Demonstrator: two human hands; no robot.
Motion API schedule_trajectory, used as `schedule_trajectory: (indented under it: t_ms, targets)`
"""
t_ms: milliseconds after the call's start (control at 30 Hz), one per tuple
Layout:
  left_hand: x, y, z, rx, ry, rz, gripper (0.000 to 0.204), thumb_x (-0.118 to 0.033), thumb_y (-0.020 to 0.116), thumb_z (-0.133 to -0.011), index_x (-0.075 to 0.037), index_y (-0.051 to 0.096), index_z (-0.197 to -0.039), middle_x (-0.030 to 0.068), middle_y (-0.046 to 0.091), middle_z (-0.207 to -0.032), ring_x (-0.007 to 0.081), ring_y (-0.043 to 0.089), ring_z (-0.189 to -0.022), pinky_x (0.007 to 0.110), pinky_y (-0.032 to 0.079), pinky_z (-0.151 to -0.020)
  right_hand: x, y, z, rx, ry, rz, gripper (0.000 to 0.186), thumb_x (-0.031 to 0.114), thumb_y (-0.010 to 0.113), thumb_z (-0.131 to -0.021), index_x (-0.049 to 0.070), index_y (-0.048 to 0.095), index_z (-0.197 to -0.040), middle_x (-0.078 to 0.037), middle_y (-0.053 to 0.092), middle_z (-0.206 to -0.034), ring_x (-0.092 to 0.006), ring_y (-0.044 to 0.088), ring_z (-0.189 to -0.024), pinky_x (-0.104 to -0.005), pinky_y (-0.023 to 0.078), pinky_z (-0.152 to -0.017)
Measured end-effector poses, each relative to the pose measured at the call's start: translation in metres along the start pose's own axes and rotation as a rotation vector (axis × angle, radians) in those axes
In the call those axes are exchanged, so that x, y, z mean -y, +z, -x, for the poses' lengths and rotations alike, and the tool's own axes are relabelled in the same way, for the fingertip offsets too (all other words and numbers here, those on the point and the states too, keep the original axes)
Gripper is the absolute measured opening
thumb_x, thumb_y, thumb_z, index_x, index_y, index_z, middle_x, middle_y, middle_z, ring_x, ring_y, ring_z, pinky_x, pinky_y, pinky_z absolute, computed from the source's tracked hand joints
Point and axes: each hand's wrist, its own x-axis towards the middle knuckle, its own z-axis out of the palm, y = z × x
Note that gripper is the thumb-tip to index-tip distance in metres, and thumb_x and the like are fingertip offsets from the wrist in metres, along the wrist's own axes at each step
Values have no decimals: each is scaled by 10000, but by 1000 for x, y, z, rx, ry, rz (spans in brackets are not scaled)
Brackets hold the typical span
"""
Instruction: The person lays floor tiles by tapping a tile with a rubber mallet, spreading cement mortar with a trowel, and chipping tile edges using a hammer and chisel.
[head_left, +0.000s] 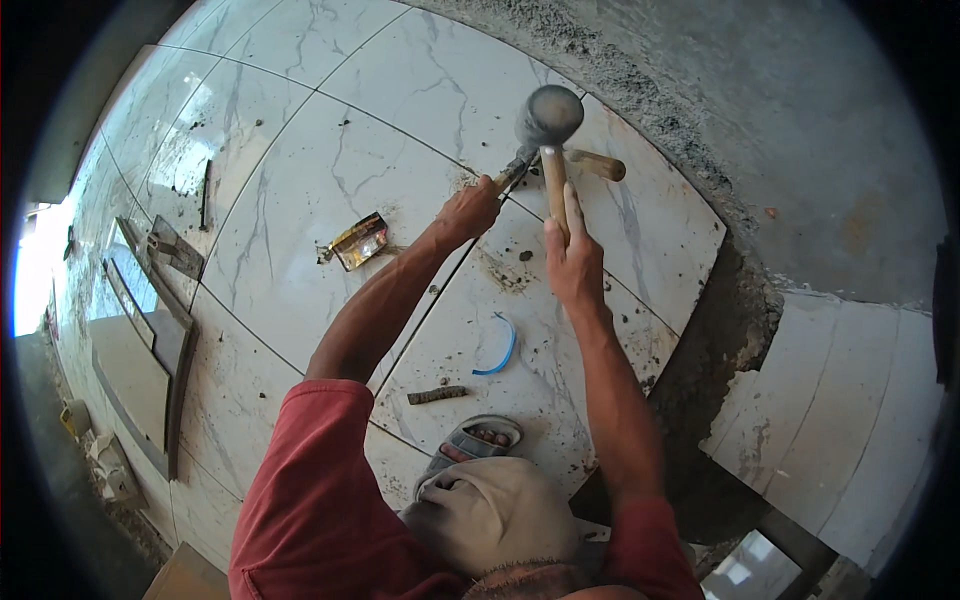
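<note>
Right hand wrapped firmly round wooden handle of mallet, gripped well below dark head, likely for leverage. Left hand closed round tool, seemingly to steady it; far end meets mallet head in view, contact cannot be told. Second handle beside mallet, rest hidden. Floor: white veined tiles, gritty; pouch, blue strip, dark stick lying loose. Offcuts at left; bare concrete at right.
</note>
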Motion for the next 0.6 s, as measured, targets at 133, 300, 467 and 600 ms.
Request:
schedule_trajectory:
  t_ms: [133, 300, 467, 600]
  targets:
    - [-11, -4, 2, 3, -1, -5, 223, -148, 461, -874, 60, 449, -953, 290, 623, -768, 459, 621, -748, 524, 478, -665, -3, -13, -33, 127, 20, 173, 522, 208, 484, -936, 70, 334, -1417, -307, 598, -1067, -451, 609, -922, -450, 506, -755]
    - [1, 2, 1, -6, 11, 8, 214, -142, 457, -875, 54, 453, -959, 295, 620, -770, 457, 623, -749, 525, 478, -670, 1, -8, -30, 55, -67, 119, 537, 267, 484, -940, 120, 327, -1431, -285, 611, -1063, -447, 609, -928, -437, 499, -766]
    - [-8, 2, 2, -12, 20, 17, 213, -141, 458, -873, 59, 453, -946, 300, 617, -771, 462, 621, -747, 527, 478, -676, 15, -24, -34, 148, 63, 161, 578, 240, 480, -935, 73, 261, -1443, -322, 612, -998, -473, 600, -922, -479, 496, -792]
    - [-9, 3, 1, -7, -27, 11, 206, -141, 450, -874, 55, 454, -937, 304, 618, -778, 470, 619, -753, 534, 476, -683, 6, -23, -33, 123, 63, 180, 572, 240, 477, -936, 72, 269, -1441, -330, 607, -1000, -479, 599, -919, -476, 496, -791]
